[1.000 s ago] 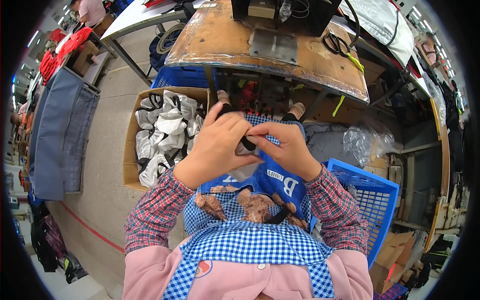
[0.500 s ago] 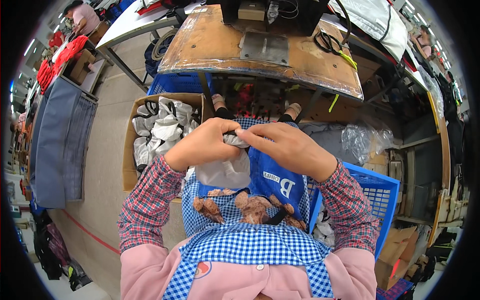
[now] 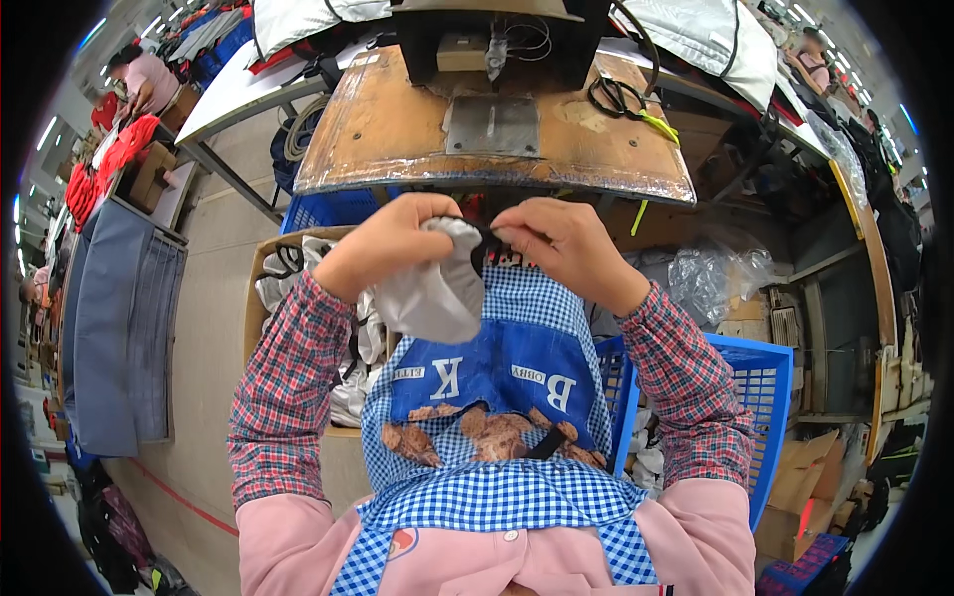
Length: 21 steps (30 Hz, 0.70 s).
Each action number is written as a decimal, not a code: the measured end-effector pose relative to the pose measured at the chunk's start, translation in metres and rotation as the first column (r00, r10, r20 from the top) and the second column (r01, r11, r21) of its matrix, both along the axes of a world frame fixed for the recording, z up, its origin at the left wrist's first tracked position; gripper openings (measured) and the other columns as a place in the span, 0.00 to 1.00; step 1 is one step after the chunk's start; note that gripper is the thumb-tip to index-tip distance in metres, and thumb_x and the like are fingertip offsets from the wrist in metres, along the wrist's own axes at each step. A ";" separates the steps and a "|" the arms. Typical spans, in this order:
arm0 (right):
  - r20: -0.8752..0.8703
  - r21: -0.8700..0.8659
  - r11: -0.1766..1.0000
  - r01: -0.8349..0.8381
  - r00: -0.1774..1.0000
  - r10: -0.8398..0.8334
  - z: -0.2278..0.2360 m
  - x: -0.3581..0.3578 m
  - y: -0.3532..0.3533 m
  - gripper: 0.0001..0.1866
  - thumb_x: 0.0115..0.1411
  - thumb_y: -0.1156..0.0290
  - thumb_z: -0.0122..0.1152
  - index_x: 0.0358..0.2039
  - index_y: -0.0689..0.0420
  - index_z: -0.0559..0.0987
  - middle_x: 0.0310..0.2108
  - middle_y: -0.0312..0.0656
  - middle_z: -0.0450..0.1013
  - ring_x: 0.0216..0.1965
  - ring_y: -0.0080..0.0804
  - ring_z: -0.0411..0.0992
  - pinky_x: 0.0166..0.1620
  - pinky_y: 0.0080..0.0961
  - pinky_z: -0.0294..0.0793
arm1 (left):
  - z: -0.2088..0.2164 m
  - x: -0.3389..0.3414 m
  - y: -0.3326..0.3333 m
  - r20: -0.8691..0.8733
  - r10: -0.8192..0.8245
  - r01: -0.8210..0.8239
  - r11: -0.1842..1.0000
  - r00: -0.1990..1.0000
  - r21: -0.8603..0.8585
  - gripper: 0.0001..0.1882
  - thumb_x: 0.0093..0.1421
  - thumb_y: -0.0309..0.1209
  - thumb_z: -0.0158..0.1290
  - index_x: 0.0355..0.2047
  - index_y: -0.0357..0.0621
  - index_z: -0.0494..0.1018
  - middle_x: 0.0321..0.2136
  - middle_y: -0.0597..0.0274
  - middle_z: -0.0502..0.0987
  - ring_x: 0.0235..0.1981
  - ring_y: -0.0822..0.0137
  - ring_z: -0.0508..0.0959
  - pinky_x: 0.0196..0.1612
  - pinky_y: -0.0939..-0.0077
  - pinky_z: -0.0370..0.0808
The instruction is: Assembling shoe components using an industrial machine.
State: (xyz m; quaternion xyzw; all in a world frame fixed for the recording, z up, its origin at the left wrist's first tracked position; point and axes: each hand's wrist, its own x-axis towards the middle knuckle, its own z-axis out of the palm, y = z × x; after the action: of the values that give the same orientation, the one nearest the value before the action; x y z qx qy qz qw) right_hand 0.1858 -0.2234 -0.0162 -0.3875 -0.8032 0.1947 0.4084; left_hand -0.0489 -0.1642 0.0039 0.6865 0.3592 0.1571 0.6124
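My left hand (image 3: 396, 246) is closed around the upper part of a small white fabric piece with black edging (image 3: 437, 298). The piece bulges like a pouch and hangs over my apron (image 3: 477, 387). At its right side, my right hand (image 3: 568, 243) pinches the black edging between thumb and fingertips, so both hands hold the same piece. To the left, partly behind my left forearm, a cardboard box (image 3: 252, 298) holds several similar white pieces with black edges.
Ahead stands a wooden-topped workbench (image 3: 368, 129) with a metal plate (image 3: 492, 126) and a black machine (image 3: 556, 60). A blue crate (image 3: 760, 397) with white pieces is by my right arm. Clear plastic (image 3: 711, 283) lies beyond it. One person in pink (image 3: 149, 79) is far left.
Both hands have moved up and away from me and spread slightly apart. The white piece has opened out, and its black edging now stretches towards my right hand.
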 end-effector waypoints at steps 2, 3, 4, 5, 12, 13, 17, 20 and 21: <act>-0.064 -0.012 0.999 0.046 0.997 -0.047 -0.001 0.000 0.013 0.08 0.59 0.72 0.60 0.37 0.63 0.79 0.30 0.48 0.77 0.31 0.44 0.76 0.35 0.30 0.75 | 0.002 0.007 0.020 0.054 0.082 -0.078 0.995 0.995 -0.070 0.11 0.47 0.24 0.47 0.33 0.38 0.73 0.23 0.70 0.73 0.24 0.79 0.71 0.29 0.83 0.69; -0.129 -0.035 0.996 0.081 0.988 -0.085 -0.004 0.000 0.020 0.09 0.59 0.72 0.59 0.37 0.63 0.79 0.30 0.49 0.77 0.31 0.44 0.76 0.35 0.30 0.75 | 0.006 0.010 0.030 -0.008 0.089 -0.089 0.994 0.996 -0.063 0.15 0.46 0.22 0.46 0.37 0.39 0.73 0.26 0.72 0.73 0.25 0.79 0.72 0.28 0.86 0.69; -0.125 -0.031 0.994 0.102 0.987 -0.105 -0.006 0.000 0.029 0.10 0.62 0.73 0.58 0.39 0.65 0.79 0.29 0.41 0.78 0.29 0.24 0.76 0.34 0.18 0.74 | 0.007 0.014 0.040 0.021 0.149 -0.146 0.984 0.989 -0.103 0.16 0.46 0.21 0.46 0.37 0.38 0.73 0.25 0.71 0.73 0.23 0.79 0.72 0.27 0.86 0.68; -0.126 -0.028 0.994 0.107 0.986 -0.110 -0.006 0.000 0.036 0.10 0.62 0.73 0.58 0.39 0.65 0.79 0.29 0.41 0.78 0.29 0.24 0.76 0.34 0.18 0.74 | 0.007 0.017 0.048 0.046 0.210 -0.201 0.969 0.977 -0.145 0.16 0.46 0.21 0.45 0.37 0.37 0.73 0.25 0.70 0.73 0.22 0.78 0.72 0.26 0.86 0.68; -0.372 -0.214 0.971 0.105 0.911 -0.181 -0.015 0.003 0.091 0.12 0.64 0.69 0.57 0.41 0.66 0.78 0.29 0.36 0.77 0.30 0.20 0.76 0.36 0.16 0.75 | 0.006 0.037 0.119 -0.059 0.196 -0.183 0.967 0.979 0.179 0.06 0.48 0.26 0.47 0.24 0.37 0.73 0.20 0.68 0.70 0.20 0.75 0.68 0.23 0.80 0.64; -0.380 -0.245 0.962 0.118 0.901 -0.207 -0.016 0.006 0.098 0.13 0.65 0.68 0.56 0.42 0.66 0.78 0.29 0.35 0.77 0.30 0.20 0.75 0.36 0.16 0.75 | 0.007 0.041 0.124 -0.125 0.243 -0.197 0.934 0.962 0.297 0.06 0.48 0.26 0.47 0.22 0.38 0.72 0.20 0.67 0.70 0.20 0.75 0.68 0.24 0.78 0.64; -0.422 -0.298 0.948 0.115 0.874 -0.239 -0.012 0.009 0.119 0.14 0.65 0.67 0.57 0.43 0.66 0.78 0.29 0.36 0.77 0.30 0.19 0.75 0.35 0.15 0.74 | -0.002 0.051 0.149 0.017 0.288 -0.285 0.935 0.957 0.209 0.09 0.46 0.26 0.47 0.11 0.41 0.63 0.15 0.68 0.63 0.18 0.73 0.59 0.20 0.71 0.57; -0.402 -0.289 0.947 0.138 0.881 -0.251 -0.009 0.010 0.129 0.15 0.65 0.66 0.57 0.43 0.66 0.78 0.29 0.36 0.77 0.29 0.18 0.75 0.34 0.15 0.74 | -0.004 0.053 0.164 0.001 0.310 -0.307 0.941 0.951 0.145 0.11 0.48 0.27 0.47 0.10 0.46 0.62 0.14 0.71 0.60 0.17 0.75 0.57 0.20 0.72 0.54; -0.401 -0.290 0.947 0.139 0.881 -0.252 -0.008 0.010 0.132 0.15 0.65 0.66 0.57 0.43 0.66 0.78 0.29 0.36 0.77 0.29 0.18 0.75 0.34 0.15 0.74 | -0.004 0.054 0.167 0.002 0.311 -0.309 0.944 0.951 0.112 0.12 0.49 0.27 0.46 0.10 0.47 0.61 0.14 0.71 0.60 0.16 0.75 0.56 0.20 0.72 0.54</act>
State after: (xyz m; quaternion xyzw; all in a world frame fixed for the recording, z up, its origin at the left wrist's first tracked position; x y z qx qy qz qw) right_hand 0.1963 -0.0918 -0.0238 -0.4627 -0.6173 0.3339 0.5415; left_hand 0.0053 0.0024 -0.0004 0.6558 0.4581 0.2655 0.5381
